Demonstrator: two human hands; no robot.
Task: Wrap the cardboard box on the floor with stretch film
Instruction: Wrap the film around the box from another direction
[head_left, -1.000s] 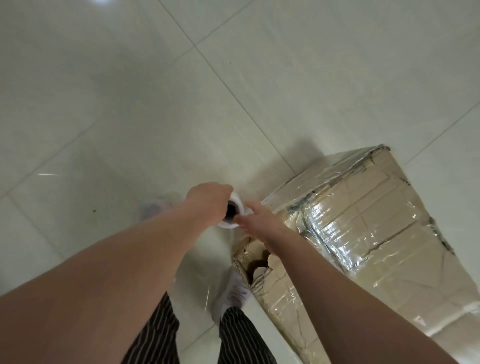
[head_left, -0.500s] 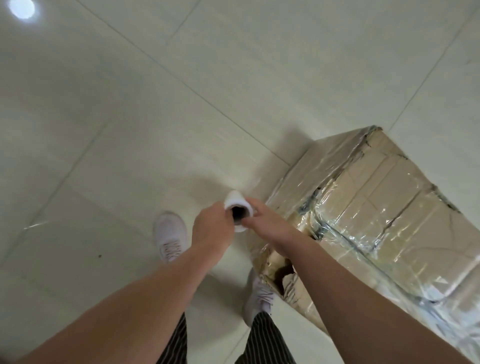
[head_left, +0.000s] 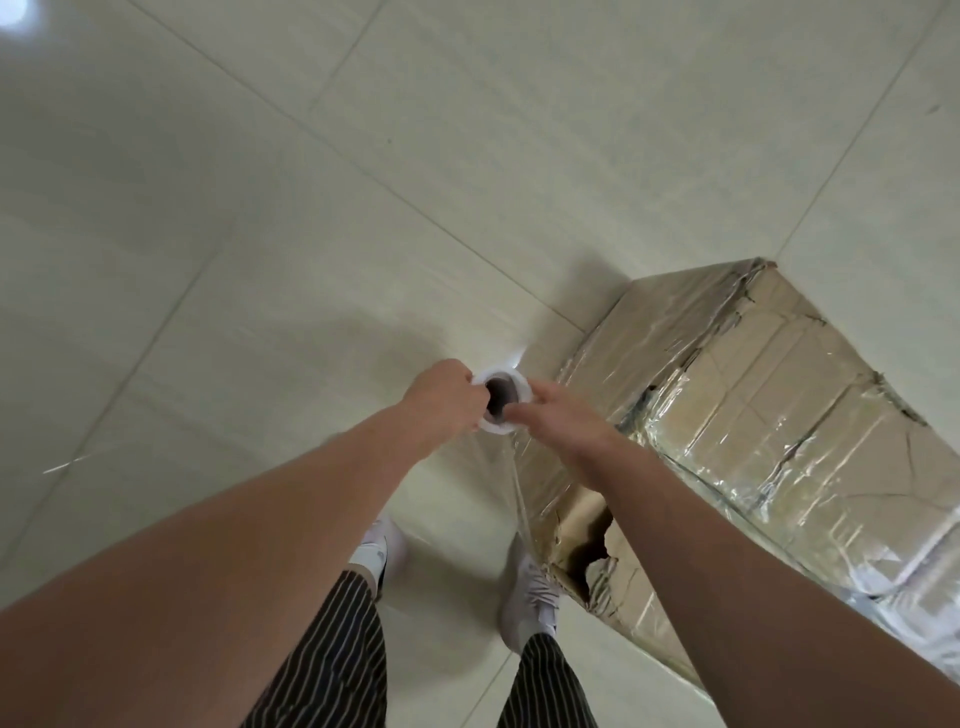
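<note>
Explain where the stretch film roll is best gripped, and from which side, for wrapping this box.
Grip the stretch film roll at its top end, left hand from the left, right hand from the right, as they hold it now. It stands roughly upright, hollow core open upward, and film runs off toward the cardboard box, so the wound side is best left free.

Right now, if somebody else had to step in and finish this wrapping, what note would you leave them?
Left hand grips the stretch film roll on one side; right hand holds its other side, thumb at the core.
Roll is held upright beside the cardboard box on the floor, film sheet running to the box's near corner.
Done: several film bands cover the box.
Remaining: probably more turns, especially over the torn hole near that corner.
</note>
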